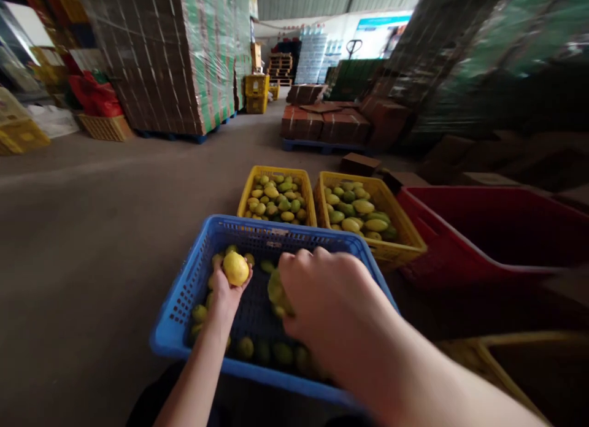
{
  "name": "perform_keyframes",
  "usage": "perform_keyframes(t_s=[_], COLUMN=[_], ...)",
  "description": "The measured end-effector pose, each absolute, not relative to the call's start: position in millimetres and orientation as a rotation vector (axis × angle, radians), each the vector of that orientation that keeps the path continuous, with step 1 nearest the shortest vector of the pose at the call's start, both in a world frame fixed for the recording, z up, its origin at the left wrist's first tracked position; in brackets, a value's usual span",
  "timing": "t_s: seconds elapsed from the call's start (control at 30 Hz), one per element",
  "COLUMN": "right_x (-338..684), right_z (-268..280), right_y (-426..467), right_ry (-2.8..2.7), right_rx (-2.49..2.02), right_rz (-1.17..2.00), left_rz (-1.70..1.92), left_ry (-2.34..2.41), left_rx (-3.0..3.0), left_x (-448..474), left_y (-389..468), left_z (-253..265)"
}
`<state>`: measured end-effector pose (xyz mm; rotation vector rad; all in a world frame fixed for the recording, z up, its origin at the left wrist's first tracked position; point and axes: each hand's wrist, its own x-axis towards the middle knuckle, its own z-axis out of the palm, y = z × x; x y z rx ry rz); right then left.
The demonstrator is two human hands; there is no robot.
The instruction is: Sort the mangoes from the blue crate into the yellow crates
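My left hand [224, 293] is cupped around a yellow lemon [236, 269] above the left side of a blue plastic crate [181, 307]. My right hand [326, 292] is closed, knuckles up, over the crate's middle and right. A greenish-yellow lemon [277, 294] shows at its fingers, blurred and partly covered by the hand. Inside the crate, green and yellow lemons [245, 348] lie along the left side and near edge, with the dark slotted floor bare between them. My right hand and forearm hide the crate's near right part.
Beyond the blue crate stand two yellow crates [311, 197] full of lemons. On the right are a large red bin [414, 230] and another yellow crate [488, 359]. Wrapped pallet stacks [211, 59] and flat cartons [301, 123] stand farther back on the concrete floor [115, 230].
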<state>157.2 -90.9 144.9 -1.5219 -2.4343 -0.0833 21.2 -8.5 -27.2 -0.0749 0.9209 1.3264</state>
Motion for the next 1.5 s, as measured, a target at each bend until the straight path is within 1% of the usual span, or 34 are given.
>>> perform_keyframes(t_s=[0.07,0.17,0.33,0.43,0.5,0.67,0.73,0.87,1.03,1.23,1.5], right_x=[163.9,180.4,192.0,189.3,186.3,176.3,173.8,177.1,183.1,176.9,178.8], right_z=[145.3,123.9,56.4,22.8,7.8,-12.3,-16.5,-19.9,-15.5,-13.5,-16.5], right_y=[-69.0,-46.7,-51.2,-56.9,-57.8,-59.6,-61.8,-67.1,-72.2,-75.7,-79.3], right_ry=[-2.563,-2.476,-1.969,-1.684,-1.596,-1.443,-1.416,-1.442,-1.559,-1.603,-1.726], right_rx=[-1.805,-1.919,-1.910,-1.836,-1.746,-1.535,-1.492,-1.480,-1.448,-1.418,-1.341], right_rz=[0.024,0.239,0.450,0.643,0.744,0.882,0.879,0.728,0.616,0.530,0.324], left_rz=[1.293,1.263,1.154,1.101,1.154,1.387,1.418,1.479,1.528,1.617,1.726], left_ry=[0.939,0.945,1.009,1.090,1.138,1.193,1.205,1.246,1.279,1.325,1.298], left_rx=[-0.101,-0.073,0.011,0.097,0.185,0.401,0.529,0.781,1.015,1.031,1.136], left_x=[22.9,27.9,39.9,44.6,46.1,47.3,48.5,53.5,58.1,55.8,56.0], left_y=[-10.2,-13.4,-20.6,-24.7,-26.5,-27.5,-27.7,-30.8,-37.0,-40.6,-46.1], left_z=[-24.8,-23.3,-25.3,-27.3,-28.5,-30.7,-32.2,-34.7,-30.4,-24.4,-19.8])
